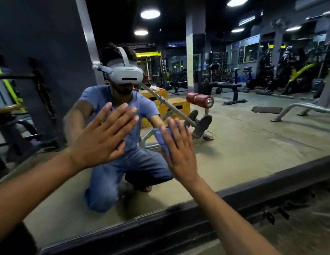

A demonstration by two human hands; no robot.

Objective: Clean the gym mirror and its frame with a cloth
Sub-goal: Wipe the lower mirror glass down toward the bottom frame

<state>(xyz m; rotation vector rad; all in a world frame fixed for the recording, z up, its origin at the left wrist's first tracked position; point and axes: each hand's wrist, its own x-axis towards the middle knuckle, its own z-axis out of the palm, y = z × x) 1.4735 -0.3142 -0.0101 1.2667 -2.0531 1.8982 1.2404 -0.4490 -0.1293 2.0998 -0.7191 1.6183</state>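
Against the mirror [252, 129] at left, the left hand [103, 138] lies flat, fingers straight and close together. Just right of it, the right hand [180, 157] presses the blue cloth [161, 139] to the glass under straight fingers. The dark frame [234, 196] runs below, nearer this hand.

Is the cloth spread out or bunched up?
Bunched: the blue cloth shows only as a crumpled wad beside the flat right hand pressing it to the mirror.

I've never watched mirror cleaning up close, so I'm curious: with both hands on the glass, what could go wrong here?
The bare left hand seems to lie flat on the mirror and may leave fresh prints. The blue cloth is only pressed under the straight fingers of the right hand, so it could slip out.
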